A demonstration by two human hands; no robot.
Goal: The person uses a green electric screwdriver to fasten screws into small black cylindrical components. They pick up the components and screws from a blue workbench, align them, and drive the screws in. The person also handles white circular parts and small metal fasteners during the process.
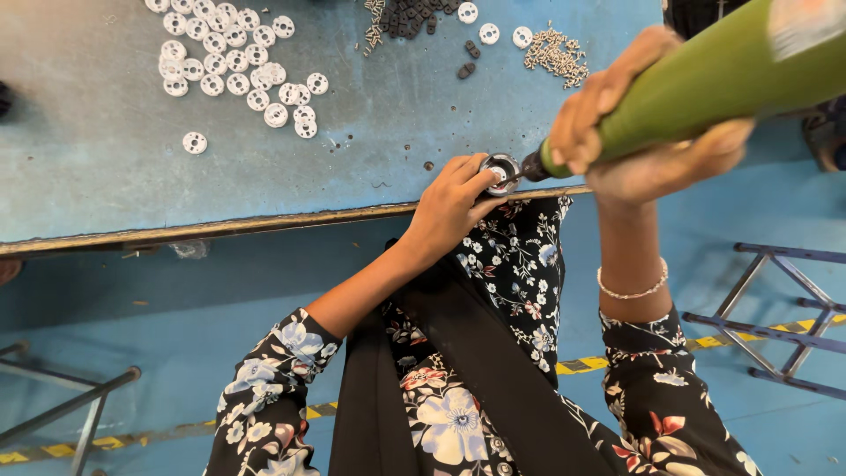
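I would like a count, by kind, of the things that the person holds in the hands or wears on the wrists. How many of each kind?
green power screwdriver, in the right hand: 1
round part, in the left hand: 1
bracelet, on the right wrist: 1
Total: 3

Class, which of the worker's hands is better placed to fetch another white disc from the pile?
Probably the left hand: it lies nearer the white discs, only steadying the round part. The right hand grips the green power screwdriver.
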